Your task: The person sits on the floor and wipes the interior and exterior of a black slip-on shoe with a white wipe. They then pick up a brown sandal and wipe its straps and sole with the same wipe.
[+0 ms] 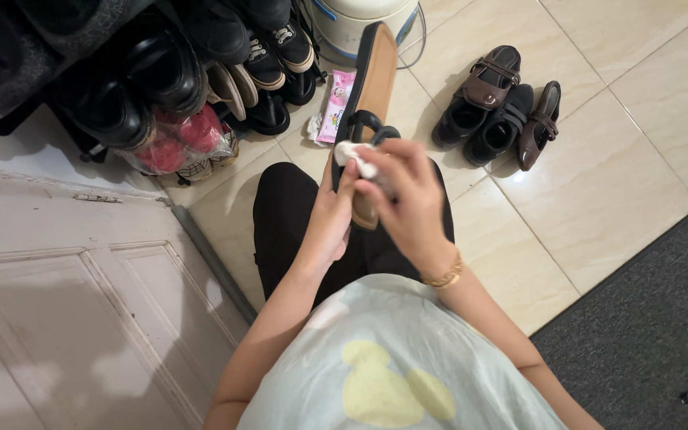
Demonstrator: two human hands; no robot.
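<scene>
Tan, black-strapped sandal (376, 76); white wipe (356, 157); pink packet (336, 105); beige floor tiles (599, 191).

Beige tiled floor (599, 199) bears dark shoes (494, 107) and pink packet (334, 105).

Ahead of the right hand (408, 195), the upright sandal (372, 87) blocks forward passage. Beyond it stand a white appliance (360, 20) and a pink wipe packet (334, 107). To the hand's left, the shoe rack (161, 72) and the white door (65, 295) close the way. To its right, bare floor tiles (599, 199) allow passage, short of three dark shoes (499, 107).
</scene>
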